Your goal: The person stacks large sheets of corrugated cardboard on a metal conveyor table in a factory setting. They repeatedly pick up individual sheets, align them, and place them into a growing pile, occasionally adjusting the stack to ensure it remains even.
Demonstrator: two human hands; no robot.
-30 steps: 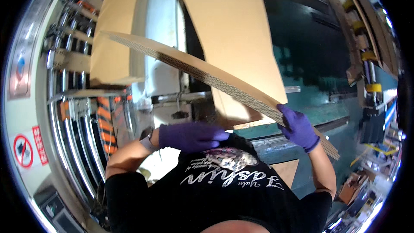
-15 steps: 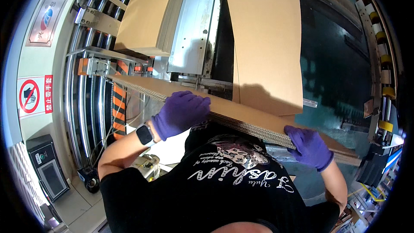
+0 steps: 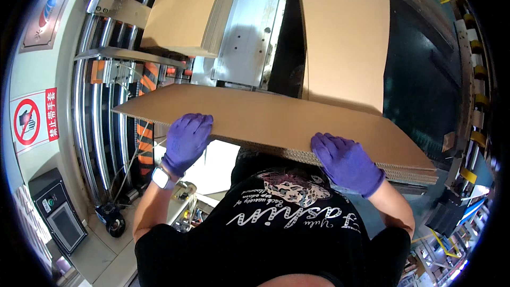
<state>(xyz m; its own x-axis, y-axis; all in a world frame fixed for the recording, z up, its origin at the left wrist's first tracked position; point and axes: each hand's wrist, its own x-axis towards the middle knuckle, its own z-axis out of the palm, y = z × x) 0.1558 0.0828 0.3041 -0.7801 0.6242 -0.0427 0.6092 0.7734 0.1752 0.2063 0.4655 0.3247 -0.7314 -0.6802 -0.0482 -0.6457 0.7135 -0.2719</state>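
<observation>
A stack of several brown corrugated cardboard sheets (image 3: 265, 116) lies across in front of my chest, its top face showing broadly. My left hand (image 3: 187, 142), in a purple glove, is closed over the near edge, toward the stack's left part. Farther right along that same edge, my right hand (image 3: 345, 163), gloved alike, has its fingers bent over the top. Both thumbs are hidden below the sheets. The layered, wavy cut edges show between my hands and at the right end.
Beyond lie a tall cardboard pile (image 3: 183, 10) at left and a long cardboard sheet (image 3: 345, 37) at right, with a metal plate (image 3: 252, 32) between them. Steel rollers (image 3: 101, 127) run along the left. A dark control box (image 3: 59, 210) stands lower left; a roller rail (image 3: 475, 90) edges the right.
The stack has tipped flatter, so more of its top face shows. Both hands have shifted left along its near edge, and the view has moved slightly.
</observation>
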